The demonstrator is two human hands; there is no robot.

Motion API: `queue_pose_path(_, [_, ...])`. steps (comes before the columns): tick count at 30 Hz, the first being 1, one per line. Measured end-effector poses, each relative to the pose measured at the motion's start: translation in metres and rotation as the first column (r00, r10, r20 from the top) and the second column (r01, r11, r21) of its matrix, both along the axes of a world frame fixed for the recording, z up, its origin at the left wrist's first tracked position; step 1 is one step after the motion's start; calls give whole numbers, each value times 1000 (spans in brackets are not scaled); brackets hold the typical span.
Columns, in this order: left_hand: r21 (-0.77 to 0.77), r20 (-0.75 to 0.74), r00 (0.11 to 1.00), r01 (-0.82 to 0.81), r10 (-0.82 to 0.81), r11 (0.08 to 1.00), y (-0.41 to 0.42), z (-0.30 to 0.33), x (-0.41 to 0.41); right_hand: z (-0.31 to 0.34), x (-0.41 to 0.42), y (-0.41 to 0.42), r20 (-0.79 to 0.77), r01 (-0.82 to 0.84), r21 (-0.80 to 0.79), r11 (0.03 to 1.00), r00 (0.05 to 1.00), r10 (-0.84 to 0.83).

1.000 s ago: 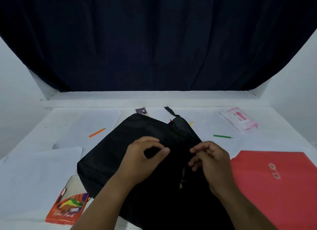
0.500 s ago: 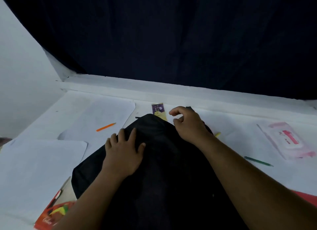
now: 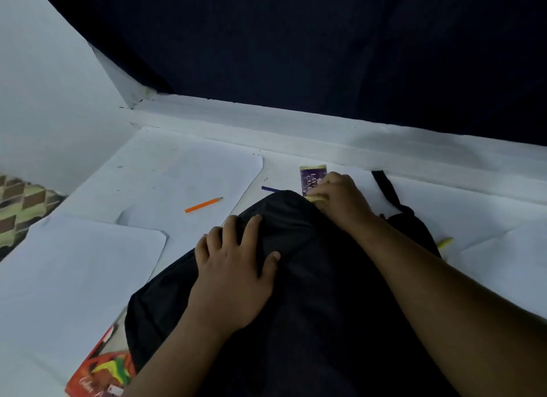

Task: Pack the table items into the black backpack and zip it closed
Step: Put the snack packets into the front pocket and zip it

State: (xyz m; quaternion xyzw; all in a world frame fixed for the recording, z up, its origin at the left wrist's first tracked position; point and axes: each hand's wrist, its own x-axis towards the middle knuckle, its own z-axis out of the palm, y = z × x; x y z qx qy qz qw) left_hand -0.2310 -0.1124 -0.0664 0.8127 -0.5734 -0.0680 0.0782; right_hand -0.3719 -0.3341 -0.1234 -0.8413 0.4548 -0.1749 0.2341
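The black backpack [image 3: 319, 278] lies flat on the white table, its top strap [image 3: 384, 186] pointing to the far edge. My left hand [image 3: 233, 272] rests palm down on the backpack with fingers spread, holding nothing. My right hand [image 3: 343, 201] reaches past the backpack's far edge, its fingers closed over the near end of a purple and yellow packet [image 3: 309, 176]. An orange pencil [image 3: 203, 204] lies on the paper to the left. A blue pencil [image 3: 270, 189] pokes out from behind the backpack. A yellow pencil [image 3: 444, 242] shows at the right, partly hidden.
Two white paper sheets [image 3: 183, 171] [image 3: 80, 272] lie left of the backpack. A red colour-pencil box [image 3: 100, 373] sticks out from under its near left corner. A dark curtain hangs behind the table's raised far edge. Patterned fabric [image 3: 20, 207] shows beyond the left edge.
The view has swung left and down. My right hand has moved from the backpack's top onto the purple packet and closed on it. My left hand stays flat on the backpack.
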Motion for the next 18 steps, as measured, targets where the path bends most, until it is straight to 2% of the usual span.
queue_pose_path(2, [-1, -2, 1000, -1, 1, 1000, 0, 0, 0, 7, -6, 3, 102, 76, 65, 995, 991, -83])
queue_pose_path(4, [6, -8, 1000, 1, -1, 1000, 0, 0, 1, 27, -17, 10, 260, 163, 211, 964, 941, -216])
queue_pose_path(6, [2, -33, 999, 0, 0, 1000, -1, 0, 2, 49, -34, 26, 433, 189, 405, 894, 822, -370])
queue_pose_path(8, [-10, -86, 996, -10, 9, 1000, -2, 2, 3, 70, -56, 55, 550, 179, 505, 844, 687, -475])
queue_pose_path(10, [-43, -150, 989, -16, 9, 999, -2, 5, 3, 93, -83, 97, 651, 140, 587, 797, 503, -568])
queue_pose_path(13, [-213, -221, 973, 22, -70, 977, 7, 13, 0, 115, -131, 169, 695, 68, 684, 726, 240, -678])
queue_pose_path(15, [-364, -235, 945, 131, -226, 922, 16, 18, -5, 119, -161, 215, 677, 38, 730, 682, 93, -730])
queue_pose_path(18, [-396, -254, 873, 298, -415, 868, 36, 23, -25, 105, -194, 267, 621, 74, 782, 619, -16, -784])
